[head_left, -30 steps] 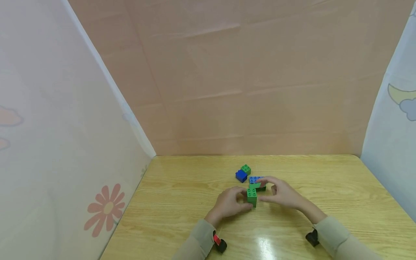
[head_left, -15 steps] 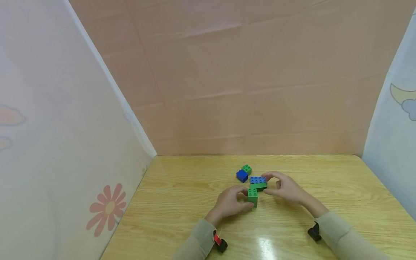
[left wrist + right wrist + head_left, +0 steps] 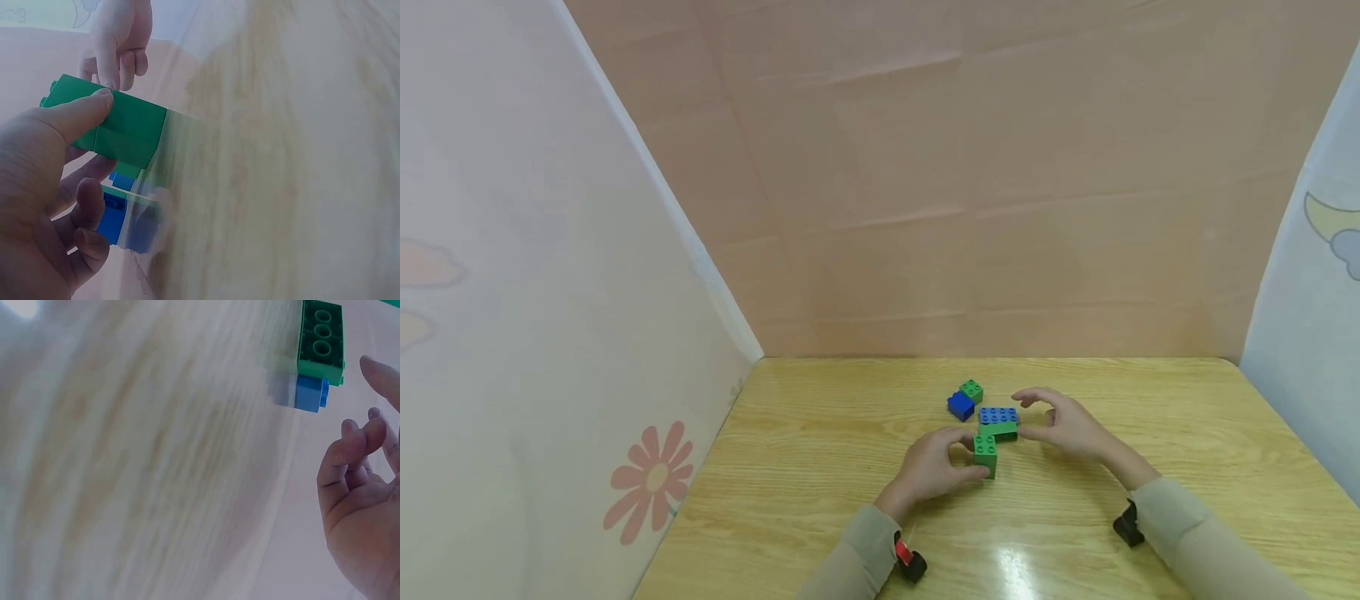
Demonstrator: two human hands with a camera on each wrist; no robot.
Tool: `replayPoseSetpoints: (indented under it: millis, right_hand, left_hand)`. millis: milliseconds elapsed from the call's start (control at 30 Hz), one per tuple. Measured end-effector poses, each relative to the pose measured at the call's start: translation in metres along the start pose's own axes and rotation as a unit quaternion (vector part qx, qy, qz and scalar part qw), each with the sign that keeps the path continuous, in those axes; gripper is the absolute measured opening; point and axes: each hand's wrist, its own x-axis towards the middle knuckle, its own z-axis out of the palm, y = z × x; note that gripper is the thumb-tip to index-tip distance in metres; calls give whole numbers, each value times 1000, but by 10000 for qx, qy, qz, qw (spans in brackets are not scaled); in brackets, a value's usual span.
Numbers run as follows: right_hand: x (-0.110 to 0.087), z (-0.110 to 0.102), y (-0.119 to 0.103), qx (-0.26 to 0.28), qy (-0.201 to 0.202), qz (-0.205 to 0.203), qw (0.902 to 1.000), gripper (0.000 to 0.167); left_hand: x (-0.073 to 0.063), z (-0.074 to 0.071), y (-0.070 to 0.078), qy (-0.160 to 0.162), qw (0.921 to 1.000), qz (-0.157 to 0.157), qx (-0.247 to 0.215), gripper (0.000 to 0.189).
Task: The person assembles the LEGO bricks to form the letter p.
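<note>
My left hand (image 3: 931,467) pinches an upright stack of two green toy bricks (image 3: 985,457) between thumb and fingers. In the left wrist view a seam divides this green stack (image 3: 128,128). Just behind it, a longer green brick (image 3: 998,430) lies on its side, its hollow underside showing in the right wrist view. Against its far side sits a blue eight-stud brick (image 3: 998,414), studs up. To the right of these two, my right hand (image 3: 1063,425) holds nothing; its fingers are spread and loosely bent, with the thumb close to the green brick's end.
Farther back on the wooden table (image 3: 820,467), a dark blue brick (image 3: 960,407) rests tilted against a small green brick (image 3: 972,390). A peach cloth (image 3: 962,183) hangs behind the table, and pale printed cloths stand at left and right.
My right hand has drawn back and to the right from above the blue brick and the sideways green brick, uncovering both. The left hand keeps its pinch on the green stack.
</note>
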Motion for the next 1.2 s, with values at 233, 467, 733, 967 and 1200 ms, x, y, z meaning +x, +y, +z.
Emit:
replayPoseSetpoints:
  millis: [233, 467, 733, 967, 1200]
  right_hand:
    - [4, -4, 4, -44, 31, 132, 9999, 59]
    - [10, -6, 8, -178, -197, 227, 9994, 57]
    - [18, -10, 10, -384, -370, 131, 9985, 55]
    - [23, -9, 12, -473, -539, 8, 9974, 53]
    - [30, -9, 8, -377, -853, 146, 9955, 53]
  left_hand:
    - [1, -1, 2, -7, 10000, -39, -32, 31]
    - [1, -1, 3, -12, 10000, 7, -36, 30]
    - [1, 0, 2, 22, 9999, 50, -87, 29]
    - [0, 0, 2, 37, 10000, 10, -89, 29]
    - [0, 0, 1, 48, 10000, 2, -60, 28]
